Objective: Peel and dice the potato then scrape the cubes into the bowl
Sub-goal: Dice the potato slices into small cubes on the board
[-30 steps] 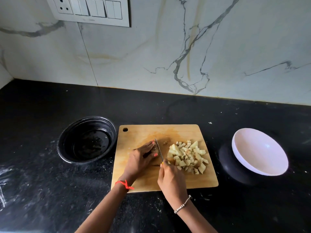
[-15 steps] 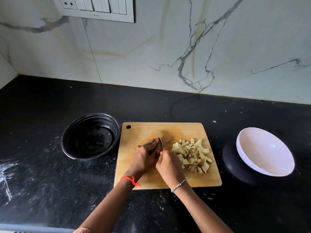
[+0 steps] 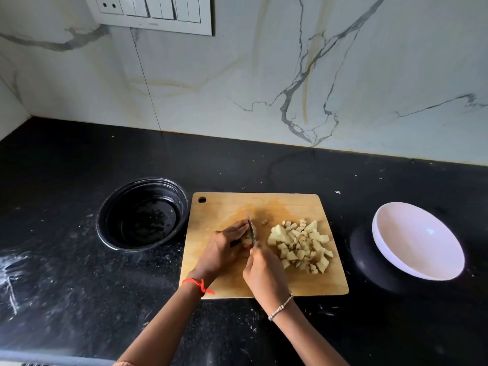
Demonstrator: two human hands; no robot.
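Black stone counter point(image 3: 66, 260), marble wall behind. Head view: left hand point(image 3: 221, 253) is pinning the last potato chunk point(image 3: 246, 239) to the cutting board point(image 3: 290, 207), fingers curled over it. Right hand point(image 3: 265, 276) is clamping the knife point(image 3: 250, 225), blade standing against the chunk. Cubes point(image 3: 301, 245) are piling just right of it; white bowl point(image 3: 412, 233) is waiting off-board, right. I'd be tucking fingertips back and cutting straight down. Versus a second ago: hands are sitting closer together; pile and bowl unmoved.

The wrist of the left hand point(image 3: 221, 251) wears a red knotted thread point(image 3: 198, 284); the wrist of the right hand point(image 3: 264, 273) wears a silver beaded bracelet point(image 3: 280, 307).
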